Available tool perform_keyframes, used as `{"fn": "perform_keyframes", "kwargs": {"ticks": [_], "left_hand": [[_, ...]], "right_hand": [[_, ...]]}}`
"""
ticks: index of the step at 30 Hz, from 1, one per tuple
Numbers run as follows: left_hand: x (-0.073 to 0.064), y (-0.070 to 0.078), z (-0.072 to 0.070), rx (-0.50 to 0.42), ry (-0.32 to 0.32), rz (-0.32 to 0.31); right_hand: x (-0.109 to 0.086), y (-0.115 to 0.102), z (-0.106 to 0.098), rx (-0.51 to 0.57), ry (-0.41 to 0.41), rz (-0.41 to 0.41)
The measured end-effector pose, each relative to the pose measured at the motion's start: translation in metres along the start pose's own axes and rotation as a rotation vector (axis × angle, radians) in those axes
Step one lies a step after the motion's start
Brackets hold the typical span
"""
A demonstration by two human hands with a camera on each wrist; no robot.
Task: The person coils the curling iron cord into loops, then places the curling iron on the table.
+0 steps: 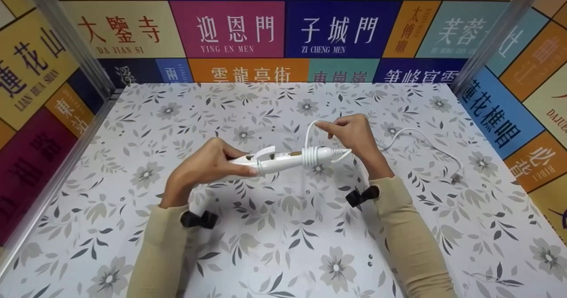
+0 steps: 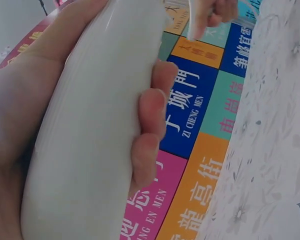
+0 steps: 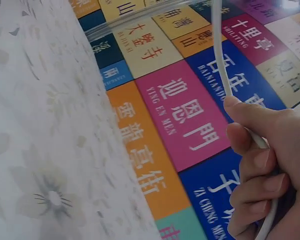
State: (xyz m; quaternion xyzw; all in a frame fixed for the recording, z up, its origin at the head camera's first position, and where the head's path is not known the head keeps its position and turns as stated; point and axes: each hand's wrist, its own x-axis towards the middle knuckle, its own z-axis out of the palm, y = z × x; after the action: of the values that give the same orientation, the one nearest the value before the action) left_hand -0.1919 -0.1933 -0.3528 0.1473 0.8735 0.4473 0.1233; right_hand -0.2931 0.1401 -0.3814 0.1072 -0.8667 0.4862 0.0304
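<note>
My left hand (image 1: 212,161) grips one end of a white hair styling iron (image 1: 283,163), thumb along its near side and fingers curled round it. The iron is held almost level above the table, a raised lever on its top. In the left wrist view its smooth white body (image 2: 97,120) fills the palm. Several turns of white cord (image 1: 308,134) wrap round the iron near its right end. Up and to the right of these coils, my right hand (image 1: 354,132) pinches the cord between thumb and forefinger. The right wrist view shows the cord (image 3: 218,45) running on through the curled fingers.
The cord's loose tail (image 1: 425,136) trails over the table to the right, ending in a plug (image 1: 456,178). A leaf-and-flower cloth (image 1: 274,227) covers the table. Panels with large printed characters (image 1: 228,28) stand behind it and along both sides.
</note>
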Motion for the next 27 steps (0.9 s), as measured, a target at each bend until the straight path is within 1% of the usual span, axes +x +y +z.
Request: {"fn": "perform_keyframes", "kwargs": {"ticks": [3, 6, 8, 15, 18, 21, 24, 27], "left_hand": [[0.003, 0.0, 0.007, 0.018, -0.038, 0.006], [0.006, 0.0, 0.015, 0.047, -0.057, 0.0], [0.007, 0.002, 0.02, 0.077, -0.056, -0.003], [0.005, 0.011, 0.03, 0.218, -0.046, -0.006], [0.006, 0.013, 0.033, 0.25, -0.046, -0.006], [0.007, 0.013, 0.033, 0.261, -0.013, -0.015], [0.009, 0.011, 0.031, 0.248, 0.043, -0.054], [0.01, 0.009, 0.028, 0.238, 0.109, -0.113]], "right_hand": [[-0.005, -0.01, -0.01, 0.022, 0.06, -0.069], [-0.011, -0.017, -0.018, 0.023, 0.087, -0.153], [-0.015, -0.022, -0.021, 0.009, 0.095, -0.197], [-0.022, -0.033, -0.016, -0.083, 0.082, -0.364], [-0.025, -0.038, -0.014, -0.085, 0.095, -0.434], [-0.028, -0.043, -0.015, -0.056, 0.137, -0.507], [-0.032, -0.048, -0.016, -0.029, 0.175, -0.58], [-0.035, -0.053, -0.015, 0.004, 0.153, -0.618]]}}
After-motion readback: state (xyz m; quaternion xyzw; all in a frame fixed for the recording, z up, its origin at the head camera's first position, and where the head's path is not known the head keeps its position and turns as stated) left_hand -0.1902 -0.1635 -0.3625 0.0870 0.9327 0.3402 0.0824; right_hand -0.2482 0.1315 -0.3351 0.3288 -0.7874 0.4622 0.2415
